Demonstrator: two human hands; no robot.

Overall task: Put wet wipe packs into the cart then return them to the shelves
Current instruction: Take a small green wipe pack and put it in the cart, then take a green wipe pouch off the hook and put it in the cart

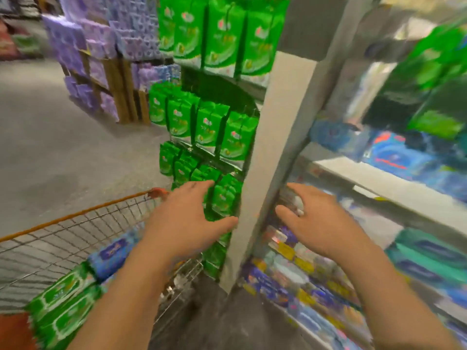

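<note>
Head view: fingers [202, 184] of the left hand [188, 218] and right hand [321, 223] are spread loose, holding nothing, either side of the grey shelf post [273, 152]. Green wet wipe packs [63, 301] and 1 blue pack [111, 258] lie in the wire cart with orange rim [75, 214], at lower left. To do this well, likely grip 1 pack squarely before lifting it out toward the shelves [379, 183].

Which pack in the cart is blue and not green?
The blue pack lying in the cart, on the far side of the two green packs, next to the left forearm. It is the only blue one visible there.
</note>
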